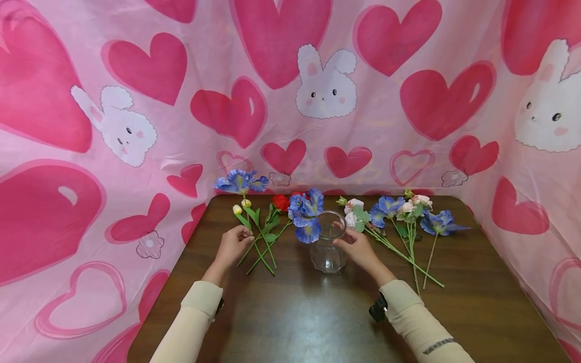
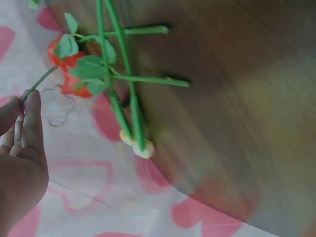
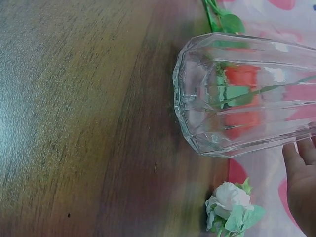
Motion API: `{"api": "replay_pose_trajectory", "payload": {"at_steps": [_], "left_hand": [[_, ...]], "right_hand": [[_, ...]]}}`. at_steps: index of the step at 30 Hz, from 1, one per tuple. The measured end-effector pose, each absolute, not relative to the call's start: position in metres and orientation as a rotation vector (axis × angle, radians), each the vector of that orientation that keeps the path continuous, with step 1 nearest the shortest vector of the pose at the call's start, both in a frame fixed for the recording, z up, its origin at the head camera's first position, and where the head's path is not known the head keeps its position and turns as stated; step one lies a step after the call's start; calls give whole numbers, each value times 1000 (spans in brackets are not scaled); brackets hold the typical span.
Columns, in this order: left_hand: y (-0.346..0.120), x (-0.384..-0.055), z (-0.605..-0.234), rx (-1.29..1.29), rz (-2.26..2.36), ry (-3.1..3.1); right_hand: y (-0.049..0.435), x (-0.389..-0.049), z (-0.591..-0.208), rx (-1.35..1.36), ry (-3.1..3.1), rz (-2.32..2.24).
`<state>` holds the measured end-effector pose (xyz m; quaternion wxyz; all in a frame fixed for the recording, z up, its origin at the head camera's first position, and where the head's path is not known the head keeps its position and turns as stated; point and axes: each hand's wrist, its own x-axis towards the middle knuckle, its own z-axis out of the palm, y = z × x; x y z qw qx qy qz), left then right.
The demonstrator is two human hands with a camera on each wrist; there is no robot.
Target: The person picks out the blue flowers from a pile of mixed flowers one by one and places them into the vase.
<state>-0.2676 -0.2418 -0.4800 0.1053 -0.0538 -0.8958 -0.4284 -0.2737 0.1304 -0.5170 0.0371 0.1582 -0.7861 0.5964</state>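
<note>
My left hand (image 1: 234, 246) pinches a green stem (image 2: 42, 79) between thumb and fingertips. A blue iris (image 1: 240, 181) rises above that hand and appears to be the bloom of this stem. With its thumb and fingers at the upper part of a clear ribbed glass vase (image 1: 328, 258), my right hand (image 1: 360, 249) holds it upright on the table. Another blue iris (image 1: 306, 214) leans over the vase's left rim; its thin stem (image 3: 269, 89) shows inside the glass. The far-side fingers of my right hand are partly seen through the glass.
Yellow-white tulips (image 1: 237, 209) and red flowers (image 1: 281, 202) lie crossed on the left of the dark wooden table (image 1: 290, 312). To the right are pale pink roses (image 1: 351, 220) and more blue irises (image 1: 440, 223). A pink heart-print cloth (image 1: 317, 131) hangs behind.
</note>
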Motion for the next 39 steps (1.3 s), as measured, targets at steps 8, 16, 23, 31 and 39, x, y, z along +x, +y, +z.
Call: {"api": "replay_pose_trajectory", "payload": {"at_steps": [8, 16, 23, 31, 39], "left_hand": [[-223, -264, -468, -280, -1265, -2597], [-205, -259, -454, -340, -1295, -2568], [-191, -253, -441, -436, -1328, -2534], [-172, -245, -420, -530, -1335, -2515], [-156, -237, -408, -636, -1312, -2475]], "right_hand": [[128, -262, -493, 610, -2354, 1898], [130, -257, -481, 641, -2387, 1935], [132, -262, -488, 667, -2345, 1989], [132, -260, -483, 689, -2343, 1934], [136, -254, -475, 685, -2316, 2002]]}}
